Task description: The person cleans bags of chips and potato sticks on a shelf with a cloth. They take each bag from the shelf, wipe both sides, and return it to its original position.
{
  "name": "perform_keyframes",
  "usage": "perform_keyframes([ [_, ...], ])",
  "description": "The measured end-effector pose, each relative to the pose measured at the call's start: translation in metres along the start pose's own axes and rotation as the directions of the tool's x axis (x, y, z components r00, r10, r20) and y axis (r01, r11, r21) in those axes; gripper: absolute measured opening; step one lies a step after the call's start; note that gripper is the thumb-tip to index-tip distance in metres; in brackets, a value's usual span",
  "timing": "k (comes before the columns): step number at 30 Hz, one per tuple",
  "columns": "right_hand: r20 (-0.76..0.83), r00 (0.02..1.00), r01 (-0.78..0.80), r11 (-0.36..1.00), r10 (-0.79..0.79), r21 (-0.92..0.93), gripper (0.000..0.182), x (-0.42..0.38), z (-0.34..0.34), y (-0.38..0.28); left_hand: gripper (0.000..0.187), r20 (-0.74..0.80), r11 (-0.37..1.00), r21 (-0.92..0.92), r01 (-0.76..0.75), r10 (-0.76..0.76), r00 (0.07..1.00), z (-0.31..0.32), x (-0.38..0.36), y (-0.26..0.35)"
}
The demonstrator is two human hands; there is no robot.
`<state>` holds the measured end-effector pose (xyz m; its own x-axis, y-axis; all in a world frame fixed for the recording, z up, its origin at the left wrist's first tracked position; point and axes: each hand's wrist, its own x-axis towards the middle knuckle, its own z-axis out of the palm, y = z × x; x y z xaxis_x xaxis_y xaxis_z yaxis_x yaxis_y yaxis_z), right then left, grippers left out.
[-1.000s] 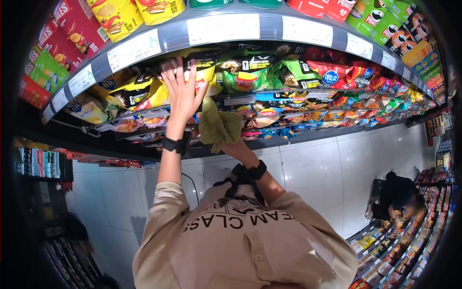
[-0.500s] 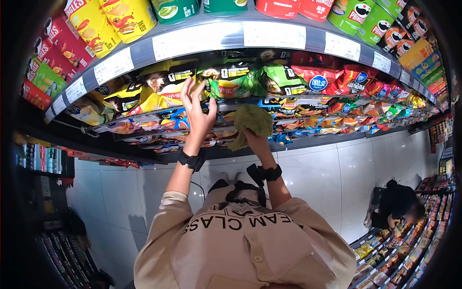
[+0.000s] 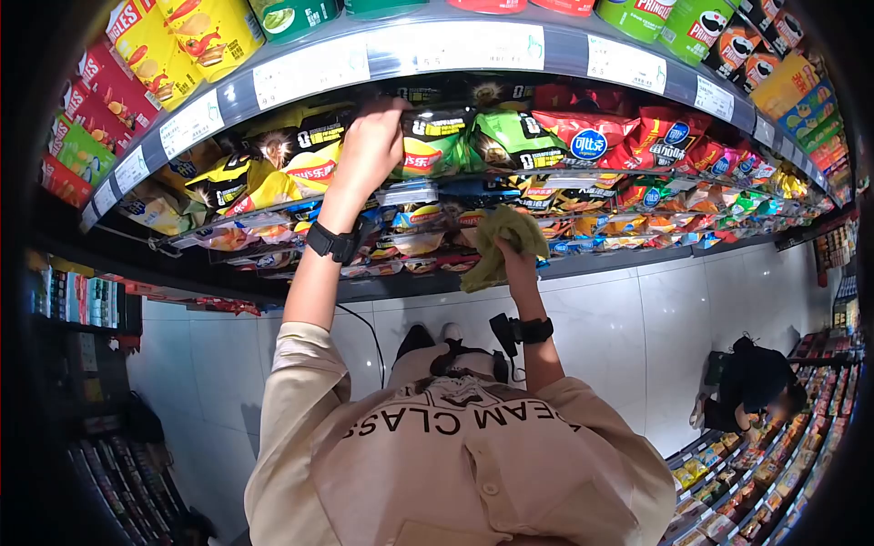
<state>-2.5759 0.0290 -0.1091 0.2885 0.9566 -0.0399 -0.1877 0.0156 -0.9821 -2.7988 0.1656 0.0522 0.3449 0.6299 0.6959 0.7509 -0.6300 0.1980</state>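
My left hand [image 3: 375,141] reaches in among the chip bags under the upper shelf edge. Its fingertips are hidden between a yellow bag [image 3: 309,166] and a green bag [image 3: 435,155], so its hold cannot be made out. In my right hand [image 3: 515,257] is a crumpled yellow-green cloth [image 3: 499,244], held in front of the lower rows of bags. A bright green bag [image 3: 516,141] and a red bag [image 3: 585,136] stand to the right of my left hand.
Price labels line the upper shelf edge [image 3: 396,56], with chip canisters [image 3: 214,32] above. Lower shelves hold many snack bags. A person in dark clothes [image 3: 754,382] crouches at the right by another snack shelf [image 3: 728,482]. White tiled floor [image 3: 592,318] lies below.
My left hand has moved up and into the row of bags, its fingertips now out of sight. My right hand with the cloth has shifted right and slightly down.
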Motion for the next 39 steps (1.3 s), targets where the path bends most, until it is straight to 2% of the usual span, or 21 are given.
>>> perform_keyframes([
  [1,-0.031,0.999,-0.036,0.998,0.038,0.055,0.043,0.002,-0.005,0.0,0.027,0.098,1.0,-0.023,-0.014,0.016,0.995,-0.007,0.004,0.007],
  [5,-0.086,0.994,-0.052,0.99,0.064,0.129,0.044,0.009,-0.021,0.006,0.028,0.037,0.996,0.051,-0.074,0.072,0.997,-0.027,0.018,0.027],
  [7,-0.098,0.99,-0.081,0.984,0.097,0.157,0.045,0.007,-0.026,-0.002,0.025,-0.081,0.985,0.079,-0.15,0.156,0.984,-0.031,0.023,0.036],
  [10,-0.125,0.986,-0.093,0.985,0.112,0.147,0.044,0.007,-0.033,0.001,0.019,-0.303,0.985,0.16,-0.06,0.107,0.947,-0.027,0.024,0.034],
  [11,-0.118,0.987,-0.089,0.983,0.109,0.161,0.045,0.007,-0.033,0.001,0.018,-0.299,0.988,0.146,0.05,-0.004,0.954,-0.026,0.024,0.033],
  [14,-0.12,0.987,-0.093,0.985,0.11,0.144,0.046,0.002,-0.031,-0.007,0.01,-0.552,0.994,-0.111,0.014,-0.073,0.831,-0.013,0.027,0.012],
  [15,-0.126,0.985,-0.099,0.988,0.114,0.118,0.046,0.0,-0.028,-0.01,0.011,-0.543,0.983,-0.169,0.065,-0.148,0.827,-0.012,0.023,0.013],
  [17,-0.098,0.986,-0.122,0.987,0.132,0.107,0.046,-0.003,-0.023,-0.012,0.011,-0.634,0.988,-0.149,0.036,-0.123,0.763,-0.011,0.015,0.018],
  [18,-0.068,0.986,-0.147,0.985,0.154,0.094,0.045,-0.004,-0.02,-0.012,0.012,-0.6,0.97,-0.221,0.102,-0.217,0.77,-0.013,0.01,0.023],
  [21,0.046,0.993,-0.114,0.988,0.11,0.103,0.044,-0.003,-0.01,-0.005,0.015,-0.693,0.944,-0.299,-0.138,-0.115,0.712,-0.024,0.011,0.039],
  [25,-0.019,0.997,-0.074,0.996,0.075,0.054,0.042,-0.004,-0.005,0.003,0.015,-0.761,0.903,-0.284,-0.322,-0.008,0.649,-0.055,-0.008,0.063],
  [27,-0.039,0.997,-0.057,0.991,0.062,0.12,0.041,-0.006,-0.004,0.002,0.018,-0.729,0.902,-0.306,-0.305,-0.015,0.684,-0.06,-0.033,0.07],
  [29,-0.065,0.996,-0.041,0.981,0.055,0.187,0.04,-0.015,0.0,-0.002,0.016,-0.599,0.943,-0.282,-0.174,-0.031,0.8,-0.057,-0.054,0.079],
  [31,0.097,0.99,-0.134,0.89,0.102,0.435,0.037,-0.026,0.007,-0.011,0.017,-0.42,0.972,-0.185,-0.146,0.056,0.906,-0.042,-0.075,0.083],
  [32,0.207,0.974,-0.132,0.974,0.093,0.185,0.04,-0.037,0.008,-0.02,0.017,-0.299,0.97,-0.219,-0.108,0.038,0.953,-0.038,-0.082,0.093],
  [33,0.341,0.935,0.177,0.964,-0.102,-0.2,0.047,-0.051,-0.006,0.035,0.014,-0.312,0.952,-0.269,-0.145,0.056,0.949,-0.022,-0.092,0.1],
  [35,0.558,0.75,0.595,0.731,-0.355,-0.334,0.05,-0.068,-0.003,-0.001,0.012,-0.216,0.949,-0.274,-0.154,0.095,0.972,-0.014,-0.109,0.108],
  [36,0.56,0.749,0.595,0.731,-0.353,-0.334,0.05,-0.071,0.001,-0.021,0.012,-0.187,0.95,-0.291,-0.113,0.059,0.981,-0.01,-0.117,0.106],
  [37,0.497,0.854,0.21,0.976,-0.154,-0.059,0.048,-0.073,0.005,-0.04,0.012,-0.16,0.949,-0.306,-0.071,0.022,0.987,-0.007,-0.123,0.104],
  [38,0.501,0.861,-0.236,0.942,0.088,0.24,0.047,-0.076,0.007,-0.049,0.012,-0.158,0.95,-0.306,-0.064,0.016,0.987,-0.007,-0.125,0.105],
  [39,0.501,0.86,-0.242,0.941,0.094,0.239,0.047,-0.078,0.008,-0.05,0.012,-0.171,0.937,-0.347,-0.044,-0.017,0.985,-0.007,-0.126,0.107],
])
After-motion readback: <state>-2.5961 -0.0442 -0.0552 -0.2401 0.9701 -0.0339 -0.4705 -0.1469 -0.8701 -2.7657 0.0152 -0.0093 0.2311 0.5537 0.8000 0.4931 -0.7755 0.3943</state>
